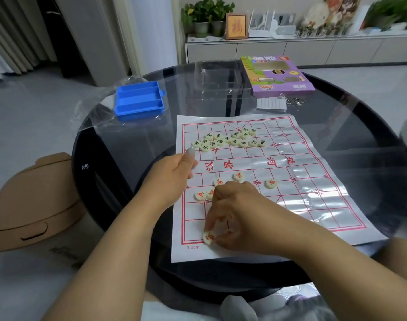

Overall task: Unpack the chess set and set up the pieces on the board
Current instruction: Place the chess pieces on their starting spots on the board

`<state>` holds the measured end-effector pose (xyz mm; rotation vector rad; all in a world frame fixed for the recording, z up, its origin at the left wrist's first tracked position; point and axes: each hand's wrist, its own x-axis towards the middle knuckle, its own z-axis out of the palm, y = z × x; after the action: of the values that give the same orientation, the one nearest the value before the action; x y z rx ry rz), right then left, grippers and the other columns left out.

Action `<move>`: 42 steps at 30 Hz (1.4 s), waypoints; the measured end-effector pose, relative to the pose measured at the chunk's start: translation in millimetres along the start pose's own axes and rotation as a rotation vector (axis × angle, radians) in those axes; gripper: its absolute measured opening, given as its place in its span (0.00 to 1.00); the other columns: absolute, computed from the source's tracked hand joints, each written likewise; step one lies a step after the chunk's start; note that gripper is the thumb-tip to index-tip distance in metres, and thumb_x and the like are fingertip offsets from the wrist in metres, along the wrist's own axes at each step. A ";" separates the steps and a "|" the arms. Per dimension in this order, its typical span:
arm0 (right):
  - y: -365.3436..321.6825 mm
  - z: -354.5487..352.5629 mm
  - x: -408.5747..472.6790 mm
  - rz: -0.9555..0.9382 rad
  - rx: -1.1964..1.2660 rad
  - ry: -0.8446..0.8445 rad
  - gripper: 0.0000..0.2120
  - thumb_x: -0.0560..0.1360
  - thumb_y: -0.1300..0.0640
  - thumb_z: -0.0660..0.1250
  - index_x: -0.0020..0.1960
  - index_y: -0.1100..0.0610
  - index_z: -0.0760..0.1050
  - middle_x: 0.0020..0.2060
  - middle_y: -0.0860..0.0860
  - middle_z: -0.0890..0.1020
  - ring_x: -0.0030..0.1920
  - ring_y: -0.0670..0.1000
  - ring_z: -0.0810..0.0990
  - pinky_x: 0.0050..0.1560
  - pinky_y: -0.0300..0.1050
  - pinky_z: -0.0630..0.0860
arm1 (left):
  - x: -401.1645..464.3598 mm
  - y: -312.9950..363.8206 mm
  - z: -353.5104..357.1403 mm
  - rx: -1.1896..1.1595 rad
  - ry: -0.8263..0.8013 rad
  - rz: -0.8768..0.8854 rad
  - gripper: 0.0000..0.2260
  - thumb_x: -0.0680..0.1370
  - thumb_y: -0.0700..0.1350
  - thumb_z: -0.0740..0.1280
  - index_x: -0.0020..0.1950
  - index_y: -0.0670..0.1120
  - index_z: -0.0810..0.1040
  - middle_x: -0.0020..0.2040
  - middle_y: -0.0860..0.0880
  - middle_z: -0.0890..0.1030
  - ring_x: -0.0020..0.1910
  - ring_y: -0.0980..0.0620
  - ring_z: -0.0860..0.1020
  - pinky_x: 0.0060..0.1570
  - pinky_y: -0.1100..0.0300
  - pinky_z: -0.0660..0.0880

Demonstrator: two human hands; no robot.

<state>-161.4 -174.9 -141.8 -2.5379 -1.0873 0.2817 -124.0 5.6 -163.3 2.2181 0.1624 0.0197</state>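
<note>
A white paper board (313,205) with a red grid lies on the round glass table. Several cream discs with black characters (228,140) cluster on its far half. A few discs with red characters (238,176) lie loose on the near half. My right hand (235,216) reaches to the near left corner of the grid, its fingertips pinching a red-character disc (209,237) that rests on the bottom line. My left hand (174,174) rests at the board's left edge, fingers loosely curled, thumb raised, nothing visible in it.
A blue plastic tray (139,100) sits on a clear bag at the table's far left. A purple game box (275,75), a small booklet (270,104) and metal rings stand at the far side. A tan lidded bin (33,202) stands on the floor left of the table.
</note>
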 end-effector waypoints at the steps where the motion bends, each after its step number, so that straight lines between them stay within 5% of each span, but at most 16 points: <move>1: -0.2 1.2 0.6 -0.006 -0.006 0.002 0.12 0.71 0.45 0.70 0.54 0.45 0.80 0.49 0.41 0.71 0.48 0.39 0.60 0.58 0.39 0.56 | 0.0 0.4 -0.2 0.001 0.000 0.000 0.22 0.80 0.62 0.49 0.53 0.52 0.78 0.40 0.56 0.77 0.39 0.58 0.77 0.34 0.66 0.68; 7: 0.3 -4.2 0.7 0.023 0.012 0.012 0.13 0.71 0.45 0.70 0.55 0.43 0.79 0.50 0.41 0.73 0.49 0.41 0.66 0.57 0.40 0.63 | -0.2 1.0 -0.5 0.015 -0.001 0.013 0.22 0.80 0.61 0.49 0.53 0.51 0.78 0.41 0.55 0.77 0.39 0.57 0.76 0.35 0.65 0.68; 12: 39.8 -35.3 8.5 0.308 0.014 0.281 0.11 0.72 0.50 0.70 0.54 0.46 0.80 0.45 0.42 0.74 0.44 0.43 0.73 0.51 0.44 0.75 | 0.0 -0.5 -1.2 0.008 -0.016 0.013 0.22 0.80 0.62 0.49 0.54 0.52 0.78 0.42 0.55 0.77 0.41 0.58 0.77 0.36 0.63 0.69; 15: 60.4 -43.8 14.3 0.424 -0.048 0.267 0.13 0.71 0.50 0.72 0.55 0.48 0.80 0.46 0.46 0.76 0.46 0.48 0.75 0.52 0.49 0.75 | 1.4 -1.0 -0.1 0.004 -0.004 0.011 0.22 0.80 0.62 0.50 0.53 0.52 0.78 0.42 0.55 0.78 0.41 0.58 0.77 0.37 0.63 0.70; 24: 62.4 -32.6 30.9 0.394 -0.096 0.102 0.12 0.74 0.53 0.67 0.57 0.46 0.78 0.46 0.45 0.77 0.47 0.47 0.74 0.54 0.45 0.70 | 1.9 0.7 0.6 0.028 -0.010 0.009 0.21 0.80 0.62 0.50 0.54 0.53 0.78 0.43 0.56 0.78 0.38 0.58 0.78 0.32 0.66 0.70; 28: 64.0 -32.3 30.1 0.360 -0.102 0.083 0.11 0.75 0.53 0.67 0.57 0.47 0.78 0.49 0.46 0.78 0.49 0.47 0.74 0.53 0.42 0.65 | -1.6 3.9 1.1 0.077 -0.020 0.030 0.18 0.80 0.62 0.51 0.46 0.57 0.76 0.37 0.57 0.79 0.32 0.62 0.79 0.32 0.65 0.75; 32: 67.9 -36.0 19.7 0.314 -0.040 0.115 0.10 0.75 0.55 0.67 0.56 0.48 0.79 0.48 0.44 0.77 0.47 0.45 0.73 0.55 0.45 0.72 | -4.5 9.2 2.8 0.236 0.007 0.092 0.20 0.80 0.60 0.52 0.44 0.50 0.77 0.37 0.53 0.80 0.33 0.57 0.81 0.35 0.57 0.80; 36: 71.7 -45.9 -1.6 0.287 0.071 0.174 0.09 0.74 0.55 0.69 0.54 0.49 0.79 0.44 0.41 0.76 0.44 0.43 0.75 0.45 0.32 0.72 | -2.2 7.3 6.8 0.385 0.058 0.145 0.16 0.80 0.58 0.56 0.42 0.52 0.76 0.39 0.57 0.80 0.32 0.59 0.80 0.29 0.63 0.76; 42: 89.2 -60.1 -54.1 0.358 0.119 0.216 0.08 0.73 0.53 0.70 0.51 0.46 0.79 0.43 0.40 0.79 0.43 0.41 0.77 0.42 0.30 0.74 | -4.5 10.0 14.6 0.220 0.023 0.113 0.19 0.81 0.55 0.57 0.50 0.42 0.80 0.42 0.51 0.80 0.37 0.53 0.80 0.31 0.63 0.76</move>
<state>-120.6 -286.2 -120.8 -2.5708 -0.5187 0.1522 -126.3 -12.5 -164.1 2.4450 0.0538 0.0928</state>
